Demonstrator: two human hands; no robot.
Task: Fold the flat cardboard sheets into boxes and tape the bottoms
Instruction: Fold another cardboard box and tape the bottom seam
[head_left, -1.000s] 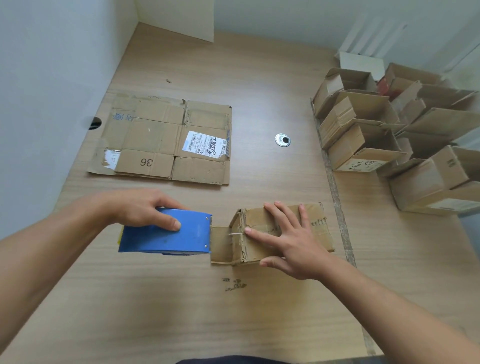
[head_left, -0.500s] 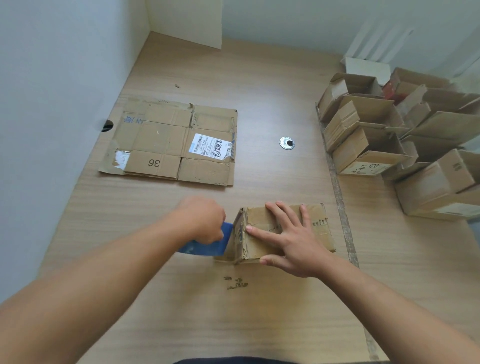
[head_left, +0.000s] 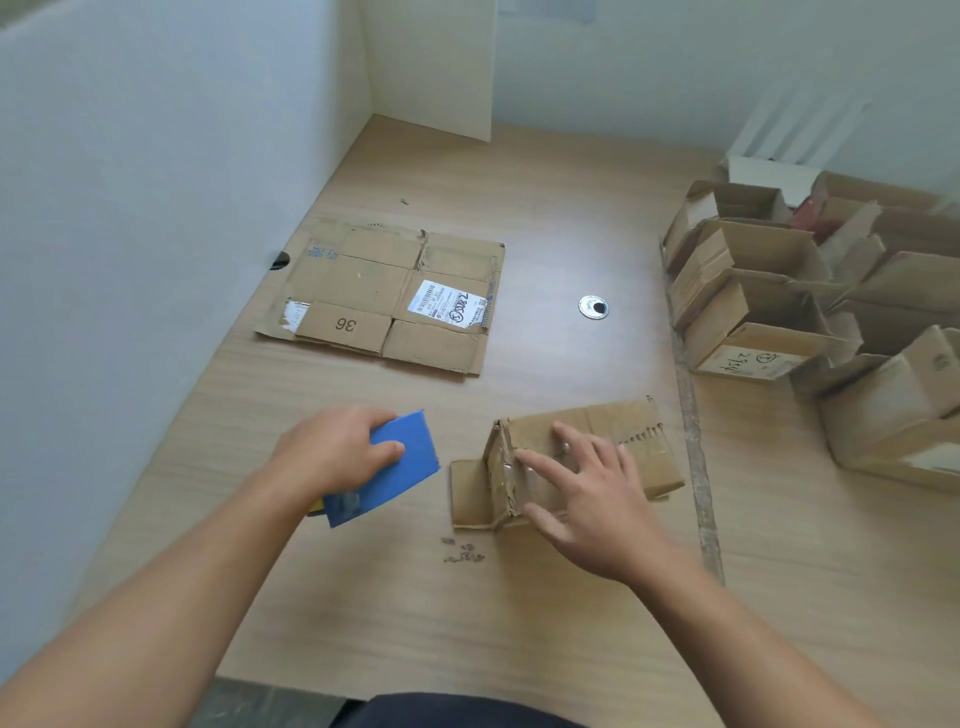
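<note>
Your right hand (head_left: 592, 499) rests on the small cardboard box (head_left: 631, 434), fingers spread, mid-desk (head_left: 519, 623) toward the front edge. Your left hand (head_left: 337, 452) grips the blue tape dispenser (head_left: 402, 470) just left of the box, fingers curled round it. Flat cardboard sheet (head_left: 363, 291) lies by the left edge

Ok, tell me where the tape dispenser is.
Head view, left of centre: the blue tape dispenser is held in the left hand, just left of the box under the right hand.

A blue tape dispenser (head_left: 387, 467) is gripped by the left hand (head_left: 332, 452); a box (head_left: 571, 462) near the table's (head_left: 571, 623) front edge is pressed flat-fingered by the right hand (head_left: 597, 514).
</note>
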